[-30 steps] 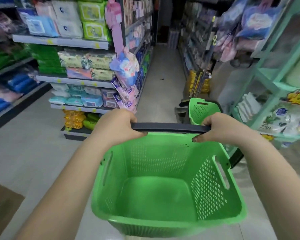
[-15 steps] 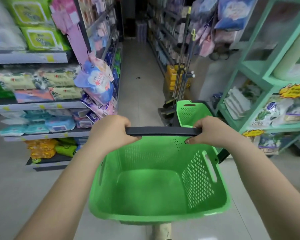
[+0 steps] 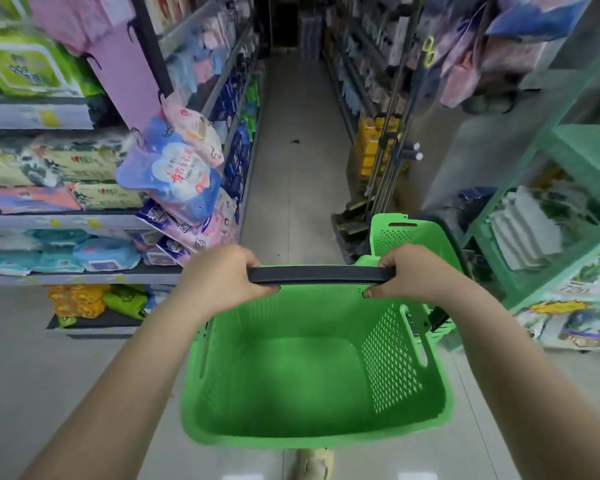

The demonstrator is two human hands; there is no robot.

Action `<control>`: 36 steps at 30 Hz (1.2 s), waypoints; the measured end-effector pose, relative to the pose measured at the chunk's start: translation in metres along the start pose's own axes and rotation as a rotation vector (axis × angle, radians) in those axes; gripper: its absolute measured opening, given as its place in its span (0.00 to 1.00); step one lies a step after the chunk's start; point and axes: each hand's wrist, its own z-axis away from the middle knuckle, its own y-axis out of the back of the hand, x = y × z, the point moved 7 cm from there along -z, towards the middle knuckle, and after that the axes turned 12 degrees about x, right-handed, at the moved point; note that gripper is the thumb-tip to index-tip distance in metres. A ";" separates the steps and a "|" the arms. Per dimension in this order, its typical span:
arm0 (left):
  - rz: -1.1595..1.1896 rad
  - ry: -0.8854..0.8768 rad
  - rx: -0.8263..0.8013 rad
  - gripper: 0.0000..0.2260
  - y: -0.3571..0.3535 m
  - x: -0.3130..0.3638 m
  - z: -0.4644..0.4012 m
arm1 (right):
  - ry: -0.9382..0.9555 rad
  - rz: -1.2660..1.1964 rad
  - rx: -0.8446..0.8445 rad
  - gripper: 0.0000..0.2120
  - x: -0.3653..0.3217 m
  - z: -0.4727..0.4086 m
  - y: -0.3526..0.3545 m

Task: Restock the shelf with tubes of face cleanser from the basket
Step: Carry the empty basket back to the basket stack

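Head view, shop aisle. The person holds a green plastic basket (image 3: pixel 312 375) out in front by its black handle bar (image 3: pixel 317 274). Left hand (image 3: pixel 219 278) is wrapped round the left end of the bar, fingers curled over the top, thumb underneath. Right hand (image 3: pixel 413 271) is clamped on the right end the same way, thumb tip visible under the bar. The hands are apart, with a bare stretch of bar between them.

Basket interior: only the green floor and perforated walls show; no tubes of face cleanser can be made out inside it. A second green basket (image 3: pixel 400 233) stands just beyond the right hand, partly hidden by it.

Left side: shelving (image 3: pixel 66 221) with wet-wipe and tissue packs, and hanging soft packs (image 3: pixel 174 181) at the shelf end. Right side: a pale green rack (image 3: pixel 568 209) with packaged goods, and long-handled mops (image 3: pixel 388 161) leaning near the aisle mouth. A tiled floor (image 3: pixel 291 168) runs ahead between the shelves. The tip of a light shoe (image 3: pixel 314 464) shows below the basket's near rim.
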 end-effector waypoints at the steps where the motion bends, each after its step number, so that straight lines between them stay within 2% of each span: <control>1: 0.001 0.005 -0.008 0.19 -0.007 -0.001 -0.007 | 0.006 0.003 -0.010 0.14 0.005 -0.009 -0.003; 11: 0.025 0.006 -0.176 0.15 -0.101 -0.026 -0.043 | -0.036 -0.013 -0.164 0.15 0.046 -0.070 -0.082; 14: 0.053 0.040 -0.260 0.17 -0.138 -0.043 -0.047 | -0.059 0.009 -0.223 0.14 0.055 -0.083 -0.117; 19: 0.072 0.056 -0.354 0.15 -0.201 -0.067 -0.047 | -0.093 -0.013 -0.269 0.18 0.071 -0.101 -0.175; 27: 0.098 0.052 -0.508 0.13 -0.295 -0.097 -0.033 | -0.186 -0.078 -0.424 0.17 0.097 -0.108 -0.276; 31: 0.183 0.076 -0.584 0.12 -0.345 -0.114 -0.024 | -0.250 -0.112 -0.447 0.16 0.112 -0.112 -0.326; 36: 0.204 0.084 -0.646 0.09 -0.406 -0.132 -0.026 | -0.336 -0.144 -0.476 0.20 0.133 -0.122 -0.382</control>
